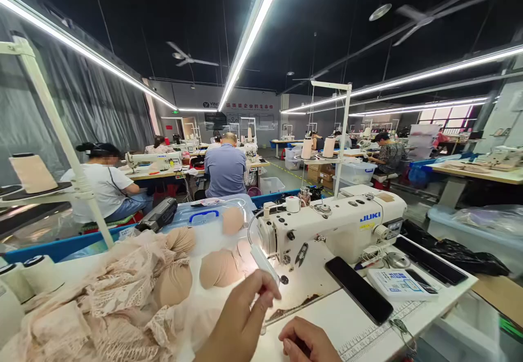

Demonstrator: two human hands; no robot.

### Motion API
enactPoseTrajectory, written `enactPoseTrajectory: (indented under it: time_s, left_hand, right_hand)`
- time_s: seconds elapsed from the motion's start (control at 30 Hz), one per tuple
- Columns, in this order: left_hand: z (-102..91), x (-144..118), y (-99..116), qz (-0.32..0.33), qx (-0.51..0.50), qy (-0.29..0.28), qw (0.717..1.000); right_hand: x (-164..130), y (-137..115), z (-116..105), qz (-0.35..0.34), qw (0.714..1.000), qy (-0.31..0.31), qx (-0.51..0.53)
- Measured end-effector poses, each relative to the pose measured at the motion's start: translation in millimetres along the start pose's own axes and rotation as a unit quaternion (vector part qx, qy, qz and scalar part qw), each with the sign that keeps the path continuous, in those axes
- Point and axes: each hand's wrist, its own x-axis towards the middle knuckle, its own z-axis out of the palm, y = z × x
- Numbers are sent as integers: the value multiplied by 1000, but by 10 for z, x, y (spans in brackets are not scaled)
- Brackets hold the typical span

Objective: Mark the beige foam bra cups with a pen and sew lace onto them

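My left hand (245,313) is raised in front of the sewing machine (339,225), thumb and fingers pinched together. Whatever the pinch may hold is too small to make out. Lower and to the right, my right hand (308,341) hovers at the table's front edge with its fingers curled inward, their inner side hidden. Beige bra cups (220,268) lie left of the needle area, beside a heap of beige lace pieces (118,291). Small thread snips (301,254) rest on the machine bed.
A black phone (359,290) and a white-and-blue box (400,284) lie right, near a printed ruler. Thread cones (41,275) stand left. Behind the table is a lidded plastic bin (212,215). Several people sit at machines further back, among them one in a blue shirt (225,168).
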Motion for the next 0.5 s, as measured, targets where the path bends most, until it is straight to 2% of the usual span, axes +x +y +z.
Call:
enactPoseTrajectory:
  time_s: [0.07,0.1,0.2,0.27,0.37,0.43,0.5]
  left_hand:
    - [154,-175,-179,-13,111,-73,991]
    - [233,-227,-275,-25,191,-99,976]
    - [387,-188,-488,-97,369,-119,917]
    - [405,-9,-531,-144,407,-118,894]
    - [418,311,-486,-168,415,-113,887]
    - [498,414,-429,-157,409,-128,890]
    - [648,372,-373,-125,400,-167,892]
  right_hand:
    - [-19,-94,-22,-16,1000,-2,-3]
    - [-29,-135,-29,-22,1000,1,-5]
    - [-73,-190,-22,-28,999,24,16]
    - [-105,-174,-14,-14,996,55,72]
    - [-109,-152,-80,34,974,139,177]
    - [-59,-197,-201,55,960,191,199]
    - [32,-301,-351,56,960,202,184]
